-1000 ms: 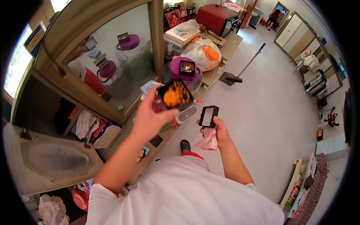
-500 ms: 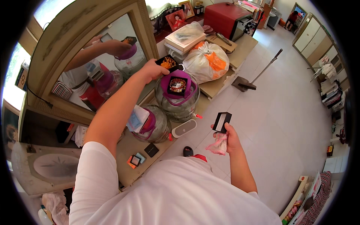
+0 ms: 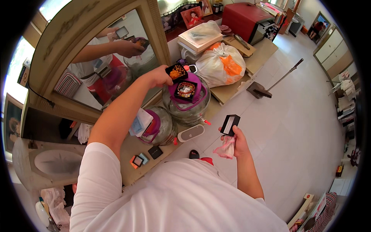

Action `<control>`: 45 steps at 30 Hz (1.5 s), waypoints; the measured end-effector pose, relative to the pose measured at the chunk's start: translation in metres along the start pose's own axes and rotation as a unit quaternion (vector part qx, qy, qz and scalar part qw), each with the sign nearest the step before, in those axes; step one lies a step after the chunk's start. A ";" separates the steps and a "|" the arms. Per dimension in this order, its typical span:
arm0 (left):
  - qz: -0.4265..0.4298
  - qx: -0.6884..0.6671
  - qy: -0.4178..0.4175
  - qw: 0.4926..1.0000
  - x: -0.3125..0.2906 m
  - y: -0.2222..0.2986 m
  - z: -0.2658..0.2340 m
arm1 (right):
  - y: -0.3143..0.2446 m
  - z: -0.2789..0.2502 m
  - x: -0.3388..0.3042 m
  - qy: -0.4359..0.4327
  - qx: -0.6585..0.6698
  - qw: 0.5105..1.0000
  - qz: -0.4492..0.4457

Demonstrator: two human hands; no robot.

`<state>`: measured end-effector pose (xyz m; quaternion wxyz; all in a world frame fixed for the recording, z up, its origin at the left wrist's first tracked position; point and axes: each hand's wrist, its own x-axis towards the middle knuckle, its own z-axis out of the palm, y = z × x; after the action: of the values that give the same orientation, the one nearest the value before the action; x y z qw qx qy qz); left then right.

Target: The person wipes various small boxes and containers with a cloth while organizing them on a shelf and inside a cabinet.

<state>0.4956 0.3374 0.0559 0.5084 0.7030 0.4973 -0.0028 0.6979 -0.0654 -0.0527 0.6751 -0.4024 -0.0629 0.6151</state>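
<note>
left hand (image 3: 160, 76): we had fingers pinched on the bead box (image 3: 177, 72), right by the bracelet box (image 3: 185, 91) over the purple lid (image 3: 199, 86) | right hand (image 3: 240, 144): ours kinda curled round a black windowed box (image 3: 230, 125), pink-edged cloth (image 3: 225, 150)

no readable lettering (all too small)

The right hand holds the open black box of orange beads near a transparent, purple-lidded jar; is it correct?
No, the head view shows the left hand holding the open black box of orange beads near a transparent, purple-lidded jar.
</note>
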 end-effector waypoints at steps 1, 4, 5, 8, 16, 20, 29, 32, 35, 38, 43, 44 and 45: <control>-0.005 -0.004 -0.022 1.000 -0.002 0.002 0.000 | 0.000 0.001 0.002 -0.001 -0.002 1.000 0.004; -0.019 -0.033 -0.021 0.999 -0.005 -0.003 -0.005 | -0.001 0.008 0.005 -0.010 -0.021 1.000 0.012; -0.023 -0.038 -0.018 0.999 -0.005 -0.005 -0.007 | 0.001 0.008 0.006 -0.010 -0.027 0.999 0.016; -0.011 -0.012 -0.025 1.000 -0.005 -0.008 -0.009 | 0.004 0.010 0.010 -0.017 -0.035 0.999 0.022; 0.048 0.052 0.058 0.996 -0.002 -0.012 -0.004 | 0.013 0.020 0.008 -0.024 -0.036 0.998 0.038; 0.054 0.082 0.082 0.992 -0.005 -0.011 0.002 | 0.021 0.023 -0.003 -0.018 -0.048 0.998 0.037; 0.311 0.220 0.348 0.857 -0.093 -0.012 -0.045 | 0.047 0.003 0.007 0.008 -0.328 0.917 0.226; 0.424 -0.085 0.404 0.807 -0.162 -0.040 -0.064 | 0.081 -0.013 0.012 0.007 -0.412 0.880 0.235; 0.391 -0.201 0.461 0.771 -0.238 -0.113 -0.083 | 0.121 0.004 0.021 -0.022 -0.496 0.831 0.250; 0.294 -0.178 0.540 0.769 -0.289 -0.210 -0.070 | 0.164 0.024 0.020 -0.049 -0.577 0.768 0.275; -0.003 -0.124 0.519 0.846 -0.301 -0.445 0.025 | 0.235 0.089 0.016 -0.116 -0.633 0.729 0.234; -0.050 -0.101 0.485 0.867 -0.297 -0.496 0.051 | 0.249 0.104 0.017 -0.123 -0.646 0.723 0.214; -0.096 -0.078 0.444 0.888 -0.294 -0.530 0.071 | 0.263 0.114 0.019 -0.140 -0.646 0.718 0.216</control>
<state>0.0104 0.0754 -0.2062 0.2850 0.5380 0.7345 0.2997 0.4313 -0.0168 -0.1479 0.0834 -0.6532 -0.4502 0.6031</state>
